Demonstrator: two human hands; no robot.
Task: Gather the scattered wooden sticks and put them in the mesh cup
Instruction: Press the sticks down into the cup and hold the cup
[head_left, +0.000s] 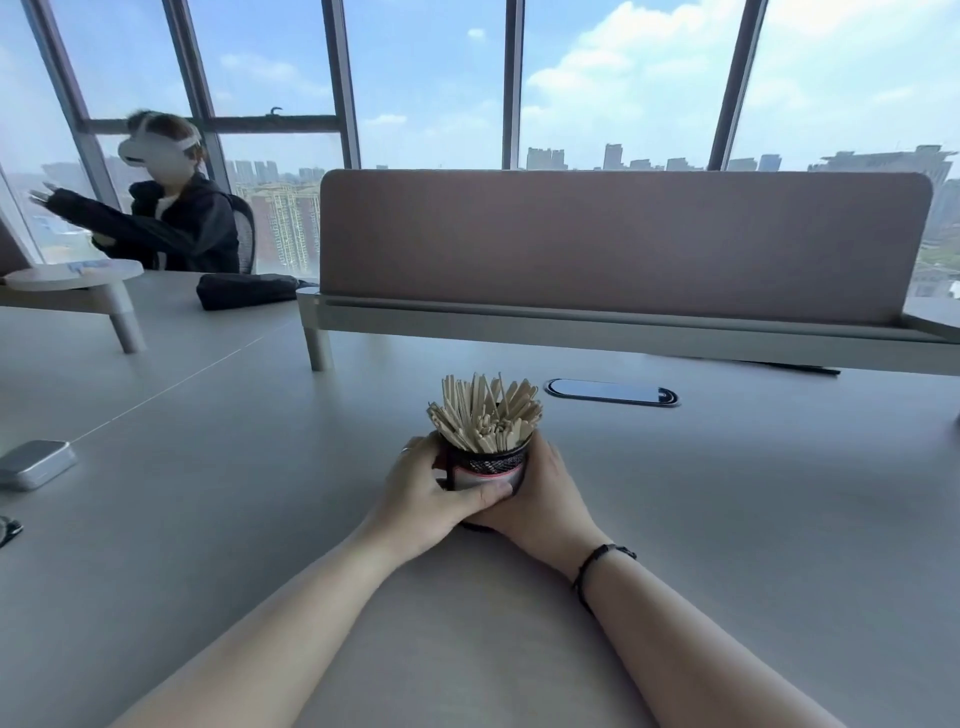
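Note:
A black mesh cup (488, 465) with a pale band around it stands upright on the grey table (727, 519), straight ahead of me. Several wooden sticks (485, 415) fill it and fan out above its rim. My left hand (423, 499) wraps the cup's left side, thumb across the front. My right hand (545, 499) cups its right side, a dark cord on the wrist. Both hands touch the cup. I see no loose sticks on the table.
A pink desk divider (623, 244) on a raised shelf runs across the back. An oval cable port (612, 392) lies just behind the cup. A silver box (34, 464) sits at the left edge. A person in a headset (171, 208) sits at far left beside a black pouch (247, 291).

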